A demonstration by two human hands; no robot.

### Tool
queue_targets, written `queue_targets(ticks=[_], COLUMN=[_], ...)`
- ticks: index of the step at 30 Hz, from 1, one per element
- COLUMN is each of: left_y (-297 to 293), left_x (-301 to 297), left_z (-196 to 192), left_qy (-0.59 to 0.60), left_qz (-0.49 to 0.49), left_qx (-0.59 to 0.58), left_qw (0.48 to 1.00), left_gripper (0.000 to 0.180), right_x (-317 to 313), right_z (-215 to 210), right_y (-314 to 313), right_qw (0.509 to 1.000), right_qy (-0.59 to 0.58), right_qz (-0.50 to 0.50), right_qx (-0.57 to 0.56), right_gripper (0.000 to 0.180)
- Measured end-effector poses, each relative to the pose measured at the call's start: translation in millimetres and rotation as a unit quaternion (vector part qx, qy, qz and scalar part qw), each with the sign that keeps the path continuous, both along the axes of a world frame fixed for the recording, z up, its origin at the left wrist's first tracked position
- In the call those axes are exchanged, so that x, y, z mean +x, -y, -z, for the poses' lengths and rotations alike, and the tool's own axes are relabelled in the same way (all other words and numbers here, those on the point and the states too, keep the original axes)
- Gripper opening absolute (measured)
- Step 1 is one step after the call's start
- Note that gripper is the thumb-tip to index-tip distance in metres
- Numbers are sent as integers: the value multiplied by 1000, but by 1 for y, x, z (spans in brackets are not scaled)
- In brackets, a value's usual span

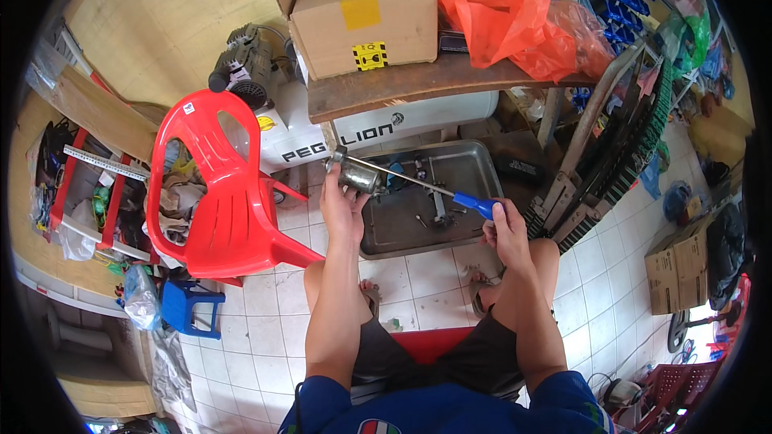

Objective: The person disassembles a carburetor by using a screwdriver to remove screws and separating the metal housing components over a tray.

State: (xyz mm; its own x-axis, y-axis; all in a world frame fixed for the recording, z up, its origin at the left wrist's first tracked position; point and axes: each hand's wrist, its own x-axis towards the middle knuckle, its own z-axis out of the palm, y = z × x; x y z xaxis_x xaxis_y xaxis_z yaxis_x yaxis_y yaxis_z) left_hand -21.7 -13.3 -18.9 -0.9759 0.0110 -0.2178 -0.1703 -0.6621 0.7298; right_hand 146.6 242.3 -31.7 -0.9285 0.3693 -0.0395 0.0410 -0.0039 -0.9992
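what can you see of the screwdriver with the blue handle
The screwdriver has a blue handle and a long, thin, bare metal shaft. The right hand grips the handle. It lies nearly level, tilted slightly up to the person's left, above the metal tray on the tiled floor. Its tip reaches the grey metal cylinder held in the left hand; the tip itself is too small to make out.
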Motion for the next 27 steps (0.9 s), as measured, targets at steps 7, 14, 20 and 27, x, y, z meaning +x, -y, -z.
queue_targets(ticks=[7,14,20,27], left_y=[0,0,7,7], left_x=[-2,-2,-4,-3], left_z=[5,2,-1,-3], left_qy=[-8,6,-12,-24], left_qz=[0,-3,8,14], left_qx=[11,-1,-4,3], left_qw=[1000,1000,1000,1000], left_gripper=[41,55,55,56], right_x=[-4,-1,1,3], right_z=[12,6,3,4], right_y=[-7,-3,-3,-7], right_qw=[999,992,994,995], right_qy=[-38,-119,-86,-67], right_qz=[15,2,-20,-17], right_qx=[32,35,59,76], right_gripper=[42,47,44,42])
